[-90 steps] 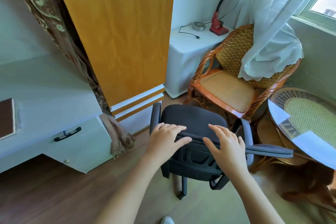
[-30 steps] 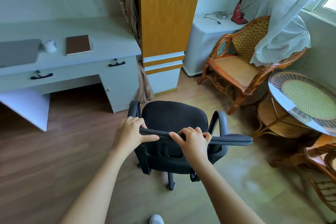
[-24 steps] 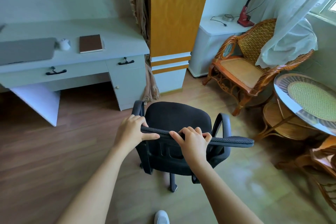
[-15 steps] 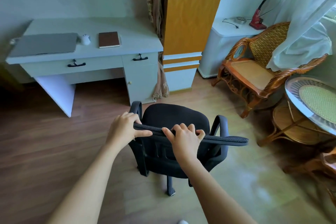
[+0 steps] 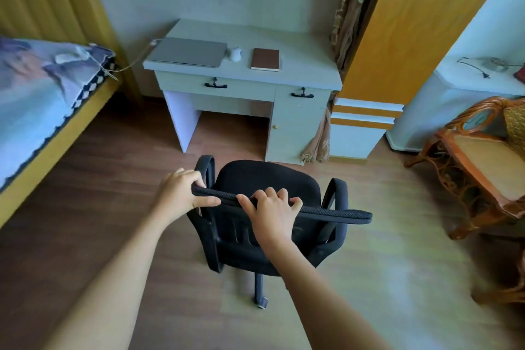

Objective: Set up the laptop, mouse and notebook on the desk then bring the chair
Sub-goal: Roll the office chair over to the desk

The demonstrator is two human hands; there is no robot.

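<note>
A black office chair (image 5: 267, 179) with armrests stands on the wooden floor a short way in front of the white desk (image 5: 306, 77). My left hand (image 5: 180, 193) grips the left end of its backrest top edge. My right hand (image 5: 272, 209) grips the same edge near the middle. On the desk lie a closed grey laptop (image 5: 187, 51) at the left, a white mouse (image 5: 235, 53) beside it, and a brown notebook (image 5: 265, 59) to the right of the mouse.
A bed (image 5: 37, 94) with a patterned cover runs along the left. An orange wardrobe (image 5: 412, 23) and curtain (image 5: 346, 3) stand right of the desk. A rattan chair (image 5: 483, 162) sits at the right. A white cabinet (image 5: 454, 105) is behind it.
My view has swung left, so the desk sits straight ahead and the bed has come into sight. Both hands have closed on the backrest and the chair has rolled toward the desk.
</note>
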